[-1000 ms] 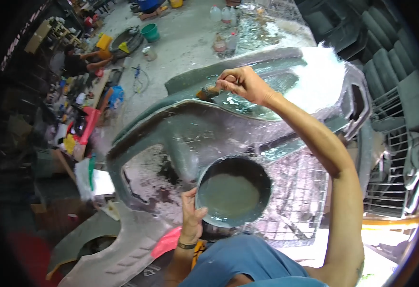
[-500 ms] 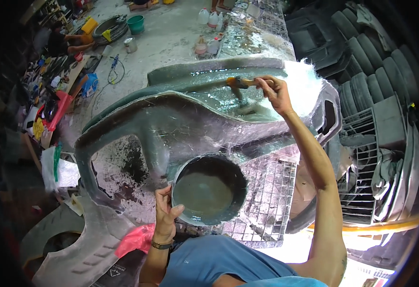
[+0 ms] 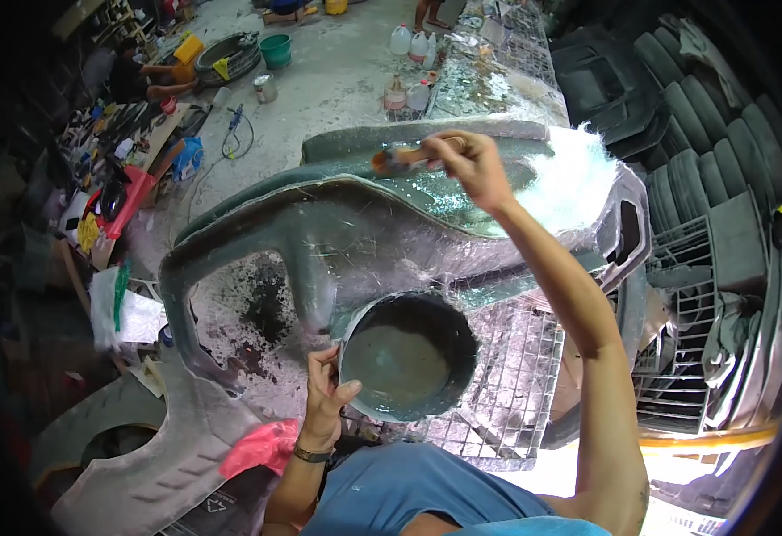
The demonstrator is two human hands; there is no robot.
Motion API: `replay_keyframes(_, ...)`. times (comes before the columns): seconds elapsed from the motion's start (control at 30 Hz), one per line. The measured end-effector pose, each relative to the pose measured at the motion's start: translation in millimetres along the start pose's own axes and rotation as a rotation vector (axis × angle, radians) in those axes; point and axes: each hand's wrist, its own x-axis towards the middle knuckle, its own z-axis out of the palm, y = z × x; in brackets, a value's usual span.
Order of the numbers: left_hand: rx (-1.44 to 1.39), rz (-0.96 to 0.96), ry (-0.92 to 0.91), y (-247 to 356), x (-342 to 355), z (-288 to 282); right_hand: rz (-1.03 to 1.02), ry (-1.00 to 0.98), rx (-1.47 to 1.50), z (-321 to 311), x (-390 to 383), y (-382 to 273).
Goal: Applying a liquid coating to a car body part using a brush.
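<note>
My right hand (image 3: 471,165) grips a paintbrush (image 3: 400,159) by its wooden handle, with the dark, orange-tipped bristle end over the far trough of a large grey moulded panel (image 3: 382,219). Wet, glossy liquid coats that trough, and white fibre matting (image 3: 578,183) with frayed edges lies over its right end. Whether the bristles touch the surface is hard to tell. Close to my body, my left hand (image 3: 326,397) clasps the rim of a round bucket (image 3: 409,357), thumb inside and fingers outside. Grey-green liquid fills the bucket's bottom.
A wire grid (image 3: 507,375) lies under the panel. Stacked tyres (image 3: 708,147) and a metal rack (image 3: 677,339) line the right side. Another grey panel (image 3: 158,456) and pink plastic (image 3: 261,447) are at lower left. A green bucket (image 3: 276,51), plastic jugs (image 3: 413,42) and another person (image 3: 154,76) are farther off.
My right hand has carried the brush leftward along the panel's far trough. The view has shifted slightly; my left hand keeps its hold on the bucket.
</note>
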Motion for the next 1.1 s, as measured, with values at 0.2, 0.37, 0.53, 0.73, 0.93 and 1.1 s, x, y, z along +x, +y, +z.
replay_keyframes(0.2, 0.002, 0.002, -0.009, -1.7, -1.1, -2.5, -0.031, 0.082, -0.212, -5.5, -5.6, 33.0)
replay_keyframes(0.37, 0.014, 0.004, -0.01, -0.6, 0.8, -5.8, 0.0, 0.159, -0.181, -28.5, -18.6, 31.2)
replay_keyframes(0.53, 0.012, -0.007, -0.042, -4.0, 5.4, -4.3, -0.015, 0.246, -0.208, -64.1, -26.3, 49.6)
replay_keyframes(0.73, 0.021, -0.019, -0.038, -5.4, 5.7, 1.8, 0.043, 0.298, -0.15, -100.8, -34.4, 63.4)
replay_keyframes(0.93, 0.024, -0.016, -0.036, -13.6, 8.9, -2.4, 0.061, 0.371, -0.113, -134.6, -42.6, 74.5)
replay_keyframes(1.1, 0.016, -0.037, -0.021, -10.3, 9.2, 5.0, 0.097, 0.436, -0.121, -168.6, -49.1, 89.5)
